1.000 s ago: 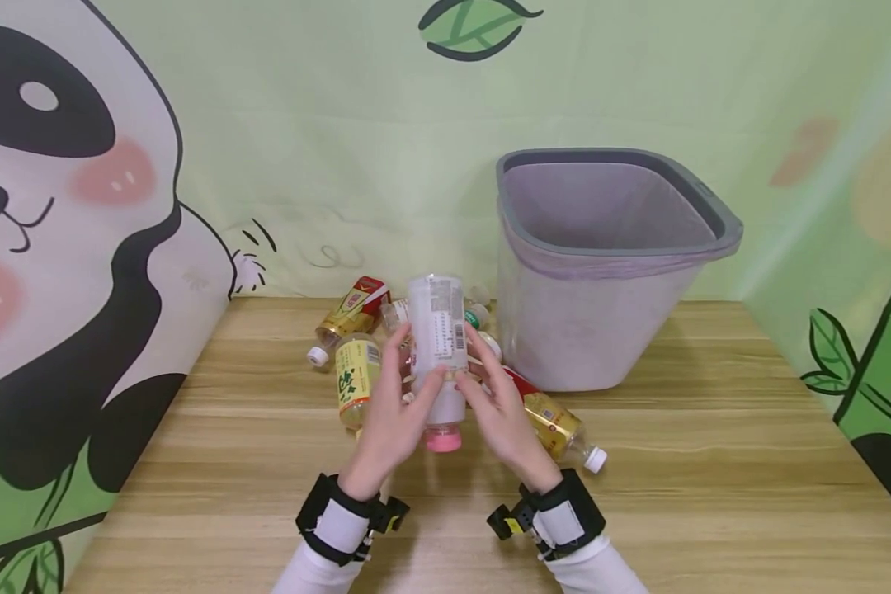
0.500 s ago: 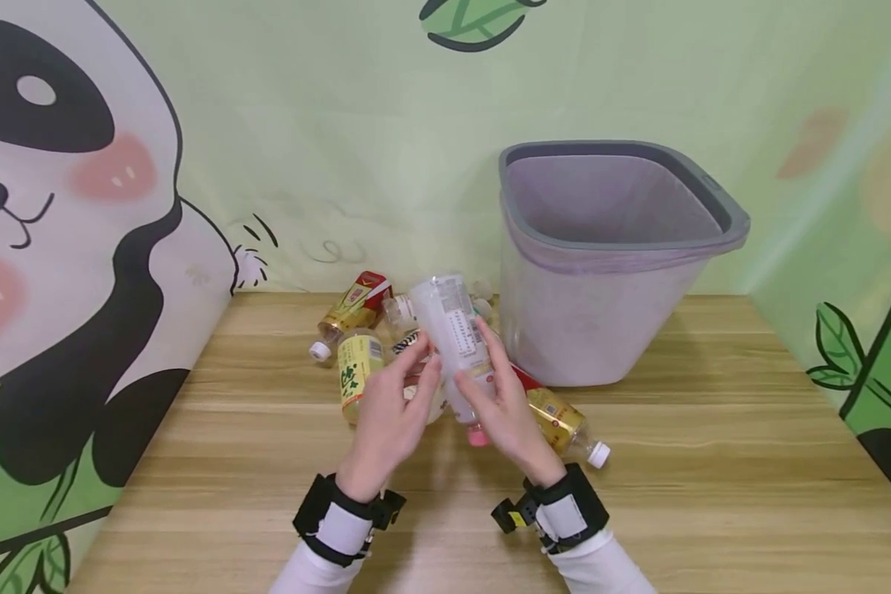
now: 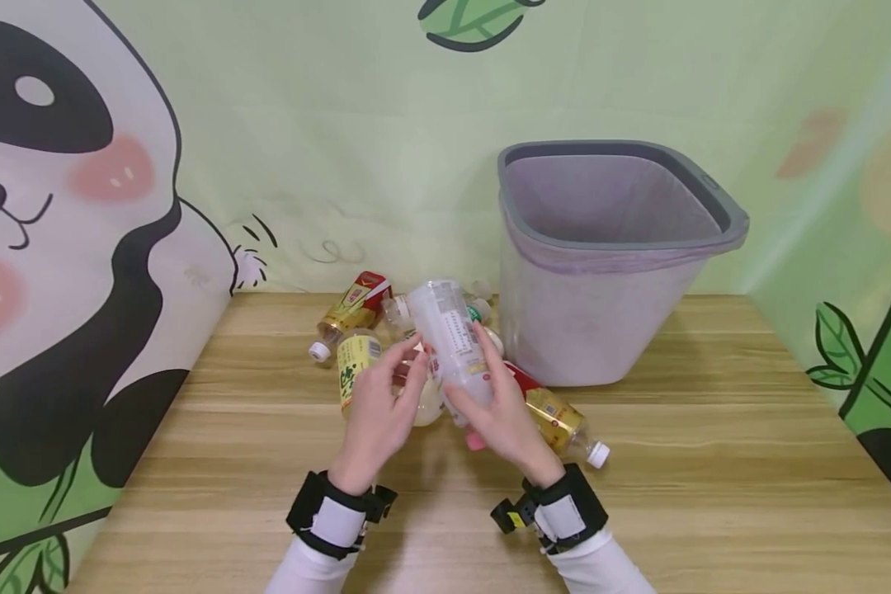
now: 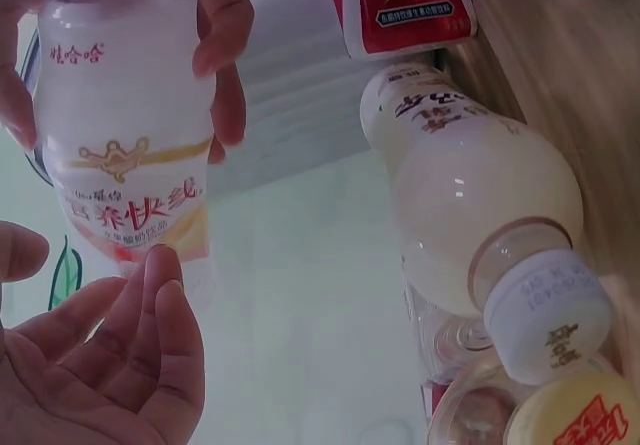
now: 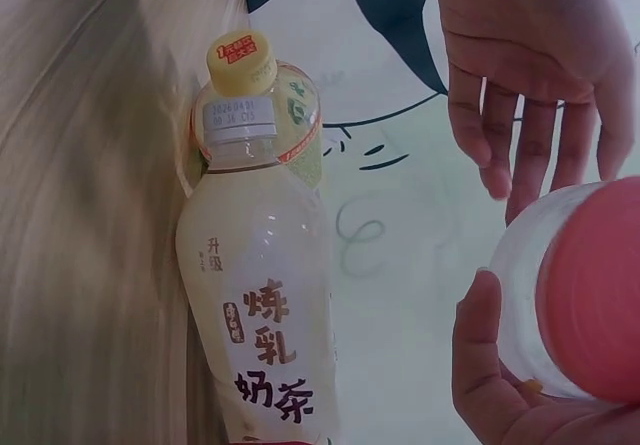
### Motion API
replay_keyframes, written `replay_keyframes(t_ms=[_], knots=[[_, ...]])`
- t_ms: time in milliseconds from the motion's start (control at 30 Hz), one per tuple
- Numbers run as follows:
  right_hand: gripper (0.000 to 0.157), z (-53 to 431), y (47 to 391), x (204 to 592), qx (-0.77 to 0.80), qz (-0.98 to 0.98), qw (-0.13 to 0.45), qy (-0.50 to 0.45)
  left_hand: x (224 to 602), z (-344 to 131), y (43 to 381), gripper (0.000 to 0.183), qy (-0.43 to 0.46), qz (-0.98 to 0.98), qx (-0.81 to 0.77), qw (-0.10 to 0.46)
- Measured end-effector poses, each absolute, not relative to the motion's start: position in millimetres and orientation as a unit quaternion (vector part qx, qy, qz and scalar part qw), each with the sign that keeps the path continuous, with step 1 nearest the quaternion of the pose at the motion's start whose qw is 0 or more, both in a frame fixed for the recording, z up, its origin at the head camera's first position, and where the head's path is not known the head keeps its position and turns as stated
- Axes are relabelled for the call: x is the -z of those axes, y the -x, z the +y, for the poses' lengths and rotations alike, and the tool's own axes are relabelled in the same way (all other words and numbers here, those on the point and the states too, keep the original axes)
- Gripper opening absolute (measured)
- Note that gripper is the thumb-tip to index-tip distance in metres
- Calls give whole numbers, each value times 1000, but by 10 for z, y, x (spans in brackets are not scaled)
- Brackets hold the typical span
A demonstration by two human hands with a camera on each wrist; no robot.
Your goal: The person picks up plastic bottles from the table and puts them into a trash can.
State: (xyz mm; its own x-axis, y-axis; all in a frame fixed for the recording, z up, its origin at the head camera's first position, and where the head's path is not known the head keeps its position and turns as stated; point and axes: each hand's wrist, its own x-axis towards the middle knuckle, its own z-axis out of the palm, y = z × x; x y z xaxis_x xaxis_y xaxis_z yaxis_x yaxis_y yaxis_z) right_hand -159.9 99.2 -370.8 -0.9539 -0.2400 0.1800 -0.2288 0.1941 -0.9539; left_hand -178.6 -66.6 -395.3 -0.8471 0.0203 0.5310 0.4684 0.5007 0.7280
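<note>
Right hand (image 3: 506, 418) grips the pink-capped yogurt-drink bottle (image 3: 445, 322), long axis slanting away leftward, base farthest; left hand (image 3: 380, 415), fingers loosely extended, just beside.

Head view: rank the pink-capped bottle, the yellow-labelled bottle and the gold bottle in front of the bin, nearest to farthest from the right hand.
1. Pink-capped bottle: held in the right hand.
2. Gold bottle: lying just to the right.
3. Yellow-labelled bottle: over on the left, past the left hand.
</note>
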Motion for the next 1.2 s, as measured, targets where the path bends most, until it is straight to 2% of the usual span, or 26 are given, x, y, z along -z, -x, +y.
replay_keyframes(t_ms=[300,533,800,1033,1200], knots=[[80,990,1588,3690,620,768,9,159,3969,-730,1805,28,133,-851,436,262],[81,1013,1598,3653,590,785,-36,184,3975,-792,1825,30,140,-870,371,292],[86,1111,1801,3697,554,806,-58,199,3920,-840,1900,30,154,-878,330,310],[85,1178,1903,3431,459,840,-138,254,3806,-837,1929,33,164,-893,294,300],[85,1194,1935,3160,439,841,-163,270,3750,-844,1918,33,163,-901,282,286]])
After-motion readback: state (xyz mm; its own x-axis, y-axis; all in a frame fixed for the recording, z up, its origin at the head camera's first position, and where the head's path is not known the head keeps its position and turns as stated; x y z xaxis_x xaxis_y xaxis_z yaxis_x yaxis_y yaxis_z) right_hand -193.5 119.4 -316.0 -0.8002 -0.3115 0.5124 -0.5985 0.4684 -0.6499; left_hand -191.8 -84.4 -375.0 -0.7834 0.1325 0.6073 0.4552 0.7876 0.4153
